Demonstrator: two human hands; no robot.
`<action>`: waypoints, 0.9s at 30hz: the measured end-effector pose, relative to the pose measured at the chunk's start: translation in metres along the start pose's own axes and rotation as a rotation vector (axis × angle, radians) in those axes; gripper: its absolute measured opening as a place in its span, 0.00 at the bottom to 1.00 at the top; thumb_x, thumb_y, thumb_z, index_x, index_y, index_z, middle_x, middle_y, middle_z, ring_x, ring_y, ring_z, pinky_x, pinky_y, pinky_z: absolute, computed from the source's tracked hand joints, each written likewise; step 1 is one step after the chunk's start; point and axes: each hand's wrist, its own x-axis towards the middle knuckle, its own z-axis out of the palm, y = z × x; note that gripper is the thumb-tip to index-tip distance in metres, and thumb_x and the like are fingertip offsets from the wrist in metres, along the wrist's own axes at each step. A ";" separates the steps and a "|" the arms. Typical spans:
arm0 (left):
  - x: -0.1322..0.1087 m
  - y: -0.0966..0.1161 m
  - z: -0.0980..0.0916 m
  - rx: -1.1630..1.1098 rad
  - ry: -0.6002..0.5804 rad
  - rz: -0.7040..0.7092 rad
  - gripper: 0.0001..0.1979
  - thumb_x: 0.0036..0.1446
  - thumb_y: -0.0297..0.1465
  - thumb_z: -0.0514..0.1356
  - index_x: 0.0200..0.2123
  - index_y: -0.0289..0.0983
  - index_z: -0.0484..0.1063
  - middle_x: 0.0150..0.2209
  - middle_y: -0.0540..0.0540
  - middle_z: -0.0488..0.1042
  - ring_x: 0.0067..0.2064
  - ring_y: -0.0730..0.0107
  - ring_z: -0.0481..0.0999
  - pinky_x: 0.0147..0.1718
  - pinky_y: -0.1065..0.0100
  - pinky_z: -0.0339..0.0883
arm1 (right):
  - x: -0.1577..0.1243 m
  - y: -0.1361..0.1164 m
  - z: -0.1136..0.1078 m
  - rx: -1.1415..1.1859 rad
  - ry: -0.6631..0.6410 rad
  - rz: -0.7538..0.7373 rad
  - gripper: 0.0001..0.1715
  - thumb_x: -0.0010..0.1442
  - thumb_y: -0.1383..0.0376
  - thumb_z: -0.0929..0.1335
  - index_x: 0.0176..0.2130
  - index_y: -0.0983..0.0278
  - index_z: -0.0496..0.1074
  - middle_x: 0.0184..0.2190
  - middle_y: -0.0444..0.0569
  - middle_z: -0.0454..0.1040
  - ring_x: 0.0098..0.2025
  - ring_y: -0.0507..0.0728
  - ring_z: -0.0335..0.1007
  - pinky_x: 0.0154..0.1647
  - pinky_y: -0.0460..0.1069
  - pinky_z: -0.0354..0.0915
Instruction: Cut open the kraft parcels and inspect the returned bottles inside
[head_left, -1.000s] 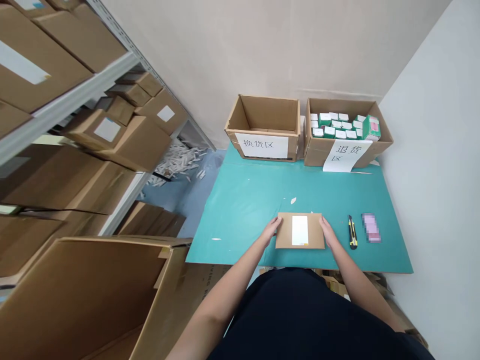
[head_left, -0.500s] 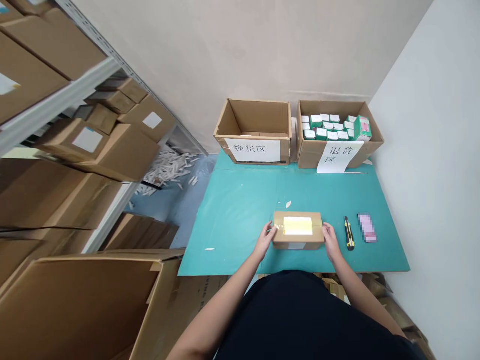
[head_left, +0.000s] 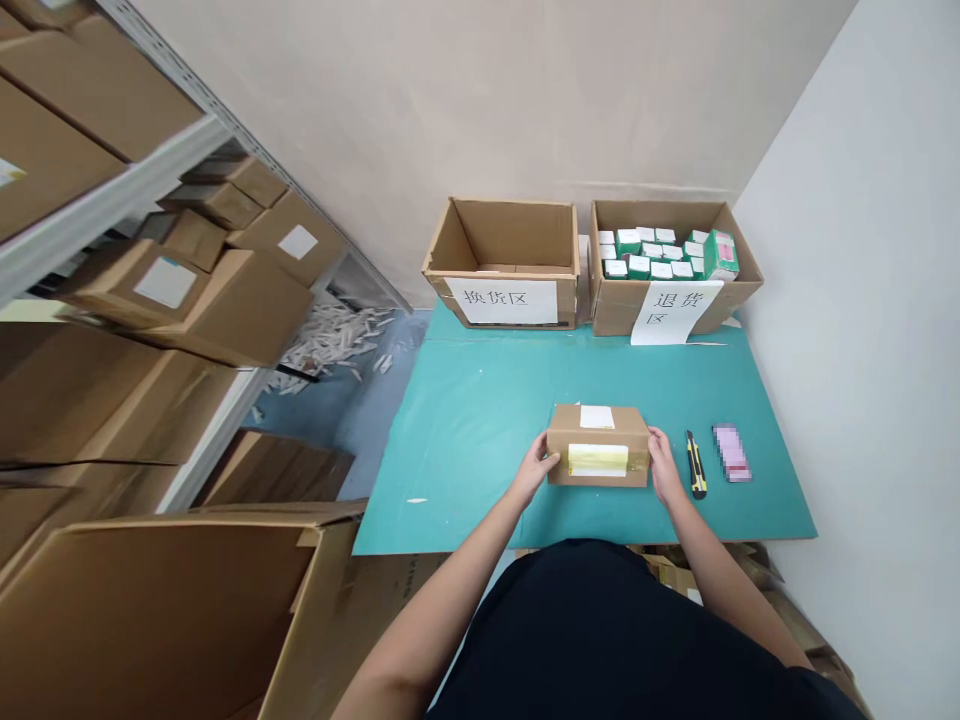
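A small cardboard parcel (head_left: 598, 446) sits near the front of the teal mat (head_left: 465, 450), its yellowish taped panel facing me and a small white label on top. My left hand (head_left: 534, 468) grips its left end, and my right hand (head_left: 664, 465) grips its right end. Just right of my right hand lies a yellow-and-black utility knife (head_left: 696, 465). Beyond the knife lies a flat pink item (head_left: 731, 453), pixelated so that I cannot tell what it is.
At the mat's back edge stand an open carton with a white paper sign (head_left: 501, 250) and a carton of white-and-green small boxes (head_left: 611, 310). Metal shelving with cartons (head_left: 127, 190) runs along the left, and a large open carton (head_left: 150, 620) stands at lower left.
The parcel has been turned over. Its large white label no longer shows, the taped panel has rolled toward me, and a small white label now sits on top. Both hands stay on it.
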 end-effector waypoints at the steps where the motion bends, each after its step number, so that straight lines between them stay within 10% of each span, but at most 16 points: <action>1: -0.002 -0.002 -0.002 0.005 -0.002 0.013 0.42 0.45 0.43 0.73 0.63 0.41 0.66 0.67 0.38 0.65 0.68 0.48 0.63 0.66 0.52 0.57 | -0.002 0.002 -0.002 -0.002 0.006 0.013 0.39 0.57 0.39 0.68 0.60 0.55 0.68 0.58 0.50 0.74 0.60 0.64 0.70 0.57 0.58 0.70; 9: -0.026 -0.036 -0.020 0.066 0.082 -0.278 0.38 0.51 0.51 0.69 0.62 0.42 0.68 0.64 0.37 0.68 0.64 0.47 0.69 0.60 0.52 0.65 | -0.027 0.050 -0.018 -0.088 -0.033 0.080 0.42 0.51 0.41 0.74 0.59 0.55 0.70 0.62 0.53 0.71 0.65 0.68 0.64 0.63 0.62 0.65; 15: 0.005 -0.026 -0.011 0.119 0.136 -0.353 0.39 0.51 0.52 0.69 0.62 0.42 0.68 0.65 0.35 0.68 0.64 0.44 0.68 0.57 0.50 0.68 | 0.002 0.044 -0.011 -0.113 0.001 0.164 0.44 0.46 0.43 0.76 0.58 0.55 0.72 0.60 0.54 0.73 0.64 0.70 0.66 0.63 0.65 0.65; 27: -0.013 -0.022 -0.013 0.023 -0.066 -0.058 0.51 0.40 0.42 0.75 0.67 0.43 0.60 0.70 0.37 0.59 0.69 0.45 0.59 0.64 0.49 0.59 | -0.012 0.020 -0.014 0.046 -0.025 0.081 0.42 0.56 0.41 0.70 0.64 0.53 0.64 0.64 0.51 0.69 0.66 0.65 0.64 0.62 0.61 0.65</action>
